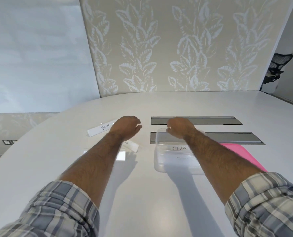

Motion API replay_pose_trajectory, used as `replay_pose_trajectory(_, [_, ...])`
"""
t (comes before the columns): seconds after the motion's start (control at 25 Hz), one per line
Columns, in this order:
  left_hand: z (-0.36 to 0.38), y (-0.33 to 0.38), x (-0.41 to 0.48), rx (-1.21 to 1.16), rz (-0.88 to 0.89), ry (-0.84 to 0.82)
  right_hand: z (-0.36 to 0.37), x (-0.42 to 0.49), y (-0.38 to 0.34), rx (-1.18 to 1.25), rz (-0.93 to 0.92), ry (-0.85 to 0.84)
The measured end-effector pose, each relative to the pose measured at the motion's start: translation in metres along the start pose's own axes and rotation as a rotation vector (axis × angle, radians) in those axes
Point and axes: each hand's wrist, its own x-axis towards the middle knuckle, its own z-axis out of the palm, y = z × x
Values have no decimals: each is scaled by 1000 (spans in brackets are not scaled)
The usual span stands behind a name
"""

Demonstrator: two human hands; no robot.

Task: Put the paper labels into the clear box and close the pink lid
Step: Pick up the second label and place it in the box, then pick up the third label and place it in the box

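2 labels (99, 130) on worktop (39, 159) | 2 in 1 clear box (157, 161) | 1 pink lid (236, 151) | left hand (125, 127) fingers: cannot tell | right hand (180, 128) fingers grip box rim

The box (161, 165) lies on the table (142, 202), BEAR label (100, 129) left, lid (241, 151) right.

We have our left hand (125, 128) at the bear label (100, 129), our right hand (180, 128) at the far rim of the clear box (159, 162).
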Motion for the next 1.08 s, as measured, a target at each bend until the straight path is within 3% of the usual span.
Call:
replay_pose_trajectory(0.2, [-12,-80,-57,1,-145,-16,-20,12,-68,43,-108,60])
replay_pose_trajectory(0.48, [-16,-157,-115,-62,-314,-75,-22,34,-161,110,-173,12])
replay_pose_trajectory(1.08, [50,-213,-120,-211,-260,-357,56,56,-247,62,-95,-224])
